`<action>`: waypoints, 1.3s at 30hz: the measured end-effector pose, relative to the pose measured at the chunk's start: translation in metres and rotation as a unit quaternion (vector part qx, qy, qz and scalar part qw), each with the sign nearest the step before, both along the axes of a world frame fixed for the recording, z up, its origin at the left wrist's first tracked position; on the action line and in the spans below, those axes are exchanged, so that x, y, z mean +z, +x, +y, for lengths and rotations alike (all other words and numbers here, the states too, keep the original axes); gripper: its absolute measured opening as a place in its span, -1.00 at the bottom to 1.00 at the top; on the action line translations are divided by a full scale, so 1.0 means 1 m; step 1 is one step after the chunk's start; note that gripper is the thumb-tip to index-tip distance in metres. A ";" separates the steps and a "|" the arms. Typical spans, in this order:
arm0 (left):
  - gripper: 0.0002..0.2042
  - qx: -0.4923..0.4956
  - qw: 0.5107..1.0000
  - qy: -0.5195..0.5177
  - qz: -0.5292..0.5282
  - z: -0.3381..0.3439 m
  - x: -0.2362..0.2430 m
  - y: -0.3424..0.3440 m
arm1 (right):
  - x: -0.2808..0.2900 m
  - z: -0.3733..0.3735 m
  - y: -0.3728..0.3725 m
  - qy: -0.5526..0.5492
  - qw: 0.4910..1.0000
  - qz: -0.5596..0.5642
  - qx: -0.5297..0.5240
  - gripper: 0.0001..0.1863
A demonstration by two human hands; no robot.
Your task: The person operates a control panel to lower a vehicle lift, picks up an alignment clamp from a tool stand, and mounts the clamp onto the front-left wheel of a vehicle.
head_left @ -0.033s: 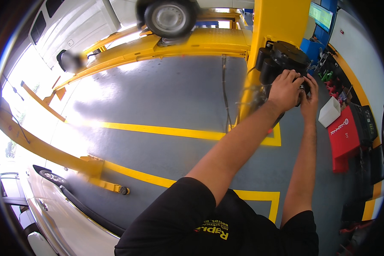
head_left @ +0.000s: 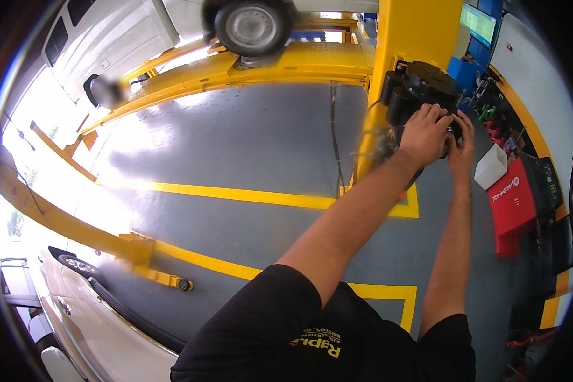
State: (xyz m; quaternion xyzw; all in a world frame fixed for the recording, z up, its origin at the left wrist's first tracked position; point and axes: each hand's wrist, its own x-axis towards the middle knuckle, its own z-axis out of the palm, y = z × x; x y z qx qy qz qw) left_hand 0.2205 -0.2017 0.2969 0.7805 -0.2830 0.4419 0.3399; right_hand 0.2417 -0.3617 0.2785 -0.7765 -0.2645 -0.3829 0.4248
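Note:
My left hand (head_left: pixel 424 130) has its fingers curled at the lower front of a black motor unit (head_left: pixel 430 81) mounted on the yellow lift post (head_left: pixel 417 32). Just right of it, my right hand (head_left: pixel 461 137) curls its fingers round the same area, close to my left fingertips. A small silvery piece shows between them; the exact part gripped is mostly hidden by my fingers. Black cylinders (head_left: pixel 398 102) stand on the unit's left side, above and behind my left wrist.
A yellow ramp (head_left: pixel 299 63) carries a white van (head_left: pixel 114 32). A pale car (head_left: pixel 76 312) stands at lower left beside a yellow lift arm (head_left: pixel 89 229). A red machine (head_left: pixel 512 204), white container (head_left: pixel 491 167) and screen (head_left: pixel 477 24) are at right. A hose (head_left: pixel 335 140) runs down nearby.

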 end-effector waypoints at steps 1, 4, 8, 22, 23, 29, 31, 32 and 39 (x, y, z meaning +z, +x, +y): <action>-0.61 -0.011 1.000 -0.006 0.003 0.000 0.000 0.000 | 0.000 -0.002 0.000 -0.006 1.000 0.000 -0.005 -0.57; -0.61 -0.011 1.000 -0.007 0.000 -0.001 0.000 0.001 | -0.001 -0.001 0.001 0.019 1.000 0.018 0.012 -0.57; -0.61 0.000 1.000 -0.008 -0.018 -0.001 -0.003 0.004 | 0.002 0.007 -0.005 0.034 0.999 0.023 0.020 -0.58; -0.58 0.004 1.000 -0.016 -0.011 0.002 -0.004 0.003 | 0.003 0.010 -0.006 0.021 0.998 0.054 0.004 -0.57; -0.58 0.003 1.000 -0.018 -0.010 0.001 -0.003 0.002 | 0.003 0.007 -0.004 0.021 0.998 0.053 0.002 -0.57; -0.57 -0.006 1.000 -0.020 -0.001 0.002 -0.002 0.003 | 0.003 0.004 -0.002 0.003 0.999 0.040 -0.004 -0.56; -0.56 -0.008 1.000 -0.011 0.011 0.003 -0.002 0.004 | 0.003 0.004 0.000 -0.001 1.000 0.031 0.000 -0.57; -0.57 -0.010 1.000 -0.014 0.008 0.003 -0.002 0.004 | 0.003 0.004 0.000 -0.001 0.999 0.032 -0.002 -0.57; -0.58 -0.011 0.999 -0.035 -0.034 0.003 0.000 0.003 | 0.003 0.006 -0.002 0.015 0.999 0.037 0.005 -0.58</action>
